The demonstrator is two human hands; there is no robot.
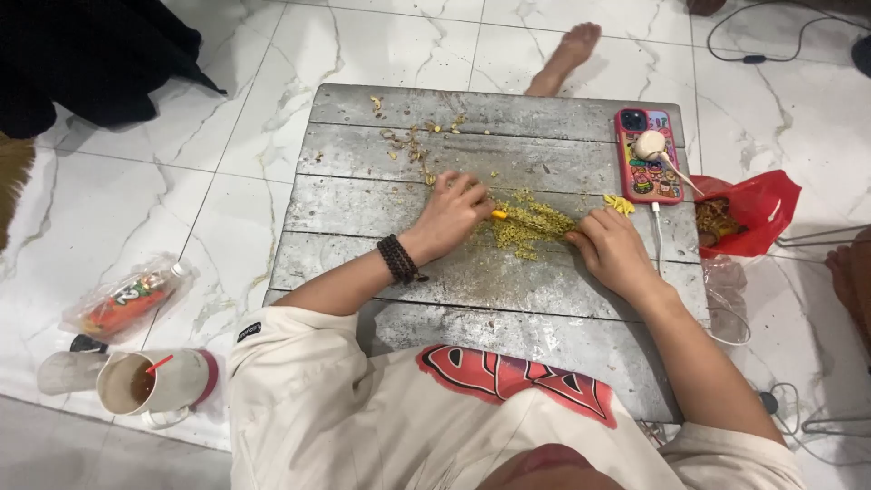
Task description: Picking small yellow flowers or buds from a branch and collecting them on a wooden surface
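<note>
My left hand (452, 216), with a dark bead bracelet on its wrist, is closed around a small tool with a yellow-orange handle (498, 215) on the grey metal table (472, 272). The tool's tip rests in a pile of finely chopped yellow-green bits (531, 227). My right hand (610, 247) presses down on the right end of that pile, fingers curled. Whether it grips anything is hidden.
Scraps lie scattered at the table's far left (413, 136). A phone in a red case (647, 154) carries a garlic bulb (650, 143). A red bag (753, 213) sits right of the table. On the floor left: a cup with drink (150, 381), a plastic packet (127, 304). A foot (567, 56) lies beyond.
</note>
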